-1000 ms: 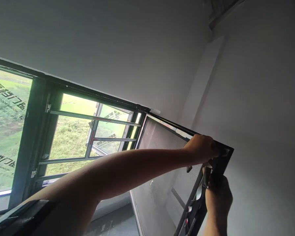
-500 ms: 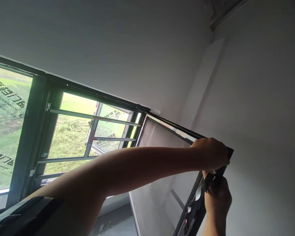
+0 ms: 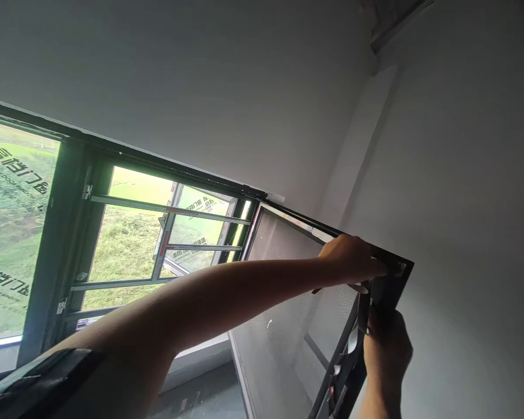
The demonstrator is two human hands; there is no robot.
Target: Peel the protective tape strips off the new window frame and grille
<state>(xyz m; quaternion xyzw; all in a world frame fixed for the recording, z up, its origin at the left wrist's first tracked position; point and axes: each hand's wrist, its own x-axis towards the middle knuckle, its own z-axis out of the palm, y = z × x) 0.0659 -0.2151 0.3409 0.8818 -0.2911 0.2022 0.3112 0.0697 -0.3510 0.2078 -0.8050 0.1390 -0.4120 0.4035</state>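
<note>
A mesh window screen (image 3: 283, 326) in a dark frame stands swung inward, at an angle to the window. My left hand (image 3: 353, 259) reaches across to the frame's top bar near its outer corner, its fingers closed on a narrow dark strip (image 3: 364, 309) like film or tape. The strip hangs down toward my right hand (image 3: 388, 343), which is wrapped round the frame's outer side just under the corner. My right fingertips are partly hidden behind the frame. Torn pale film bits (image 3: 336, 370) stick out along that side below.
On the left is a dark window frame (image 3: 74, 215) with metal crossbars (image 3: 131, 203). A glazed sash (image 3: 196, 224) beyond it stands swung outward. Printed film covers the left pane (image 3: 15, 233). A grey wall (image 3: 471, 244) lies close behind the screen's outer corner.
My left hand has slid left along the top bar, away from the corner, uncovering it. The dark strip near my right hand now stands more upright. My right hand has barely moved.
</note>
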